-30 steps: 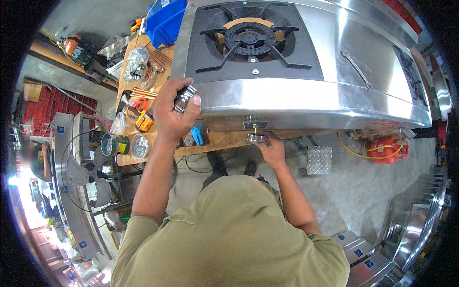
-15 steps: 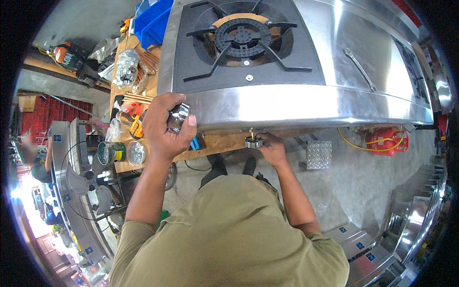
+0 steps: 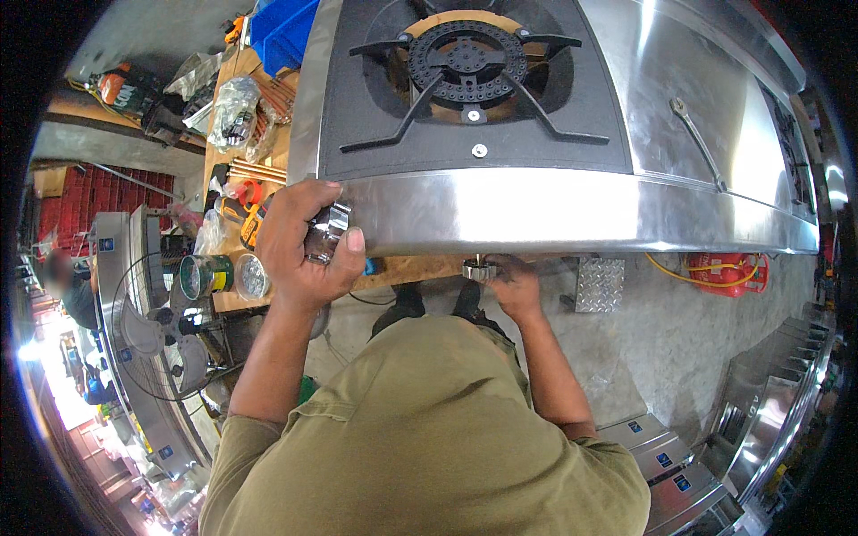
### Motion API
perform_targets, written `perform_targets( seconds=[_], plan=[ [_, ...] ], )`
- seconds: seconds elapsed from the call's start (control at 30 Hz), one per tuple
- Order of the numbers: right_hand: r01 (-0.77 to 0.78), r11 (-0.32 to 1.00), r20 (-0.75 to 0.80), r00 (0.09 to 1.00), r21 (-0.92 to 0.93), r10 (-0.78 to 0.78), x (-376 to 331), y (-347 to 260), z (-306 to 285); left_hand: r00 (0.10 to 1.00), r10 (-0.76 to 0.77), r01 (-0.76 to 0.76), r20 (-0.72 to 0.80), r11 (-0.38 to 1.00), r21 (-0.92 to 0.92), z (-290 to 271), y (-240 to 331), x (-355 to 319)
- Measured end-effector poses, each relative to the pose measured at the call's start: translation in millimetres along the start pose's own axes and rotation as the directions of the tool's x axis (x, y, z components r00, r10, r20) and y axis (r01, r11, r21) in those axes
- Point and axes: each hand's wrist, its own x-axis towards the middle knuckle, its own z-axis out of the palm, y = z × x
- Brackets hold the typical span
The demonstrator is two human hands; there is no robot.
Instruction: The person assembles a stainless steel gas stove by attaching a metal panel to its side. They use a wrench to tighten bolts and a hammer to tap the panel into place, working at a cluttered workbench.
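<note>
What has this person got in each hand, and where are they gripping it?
The left hand wraps a shiny metal knob around its sides. The right hand pinches a second knob at the stove's front edge.

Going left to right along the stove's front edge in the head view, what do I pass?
Green tin → left hand holding a shiny knob → small knob under the stove's front edge → right hand → checker-plate piece → red gas cylinder.

The steel stove (image 3: 572, 210) front blocks any reach straight ahead, leaving only the narrow gap beneath its lip. Left, the table (image 3: 234, 295) is crowded with tins and tools; right, the concrete floor (image 3: 679, 330) lies open.
</note>
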Motion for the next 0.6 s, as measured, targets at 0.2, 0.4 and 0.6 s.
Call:
perform_targets(
  seconds=[0.2,0.4,0.6],
  plan=[
    [-0.274,0.947,0.079,0.961,0.165,0.264,3,7,11,1.000,-0.015,0.015,-0.006,1.000,-0.023,0,1,0],
    [0.033,0.992,-0.026,0.999,-0.125,-0.036,2,-25,-4,1.000,-0.002,0.003,0.001,1.000,-0.014,-1,3,1],
    [0.078,0.951,0.135,0.990,-0.299,-0.039,7,-51,-14,0.999,0.037,-0.037,-0.006,0.999,-0.006,0,0,1]
  ],
)
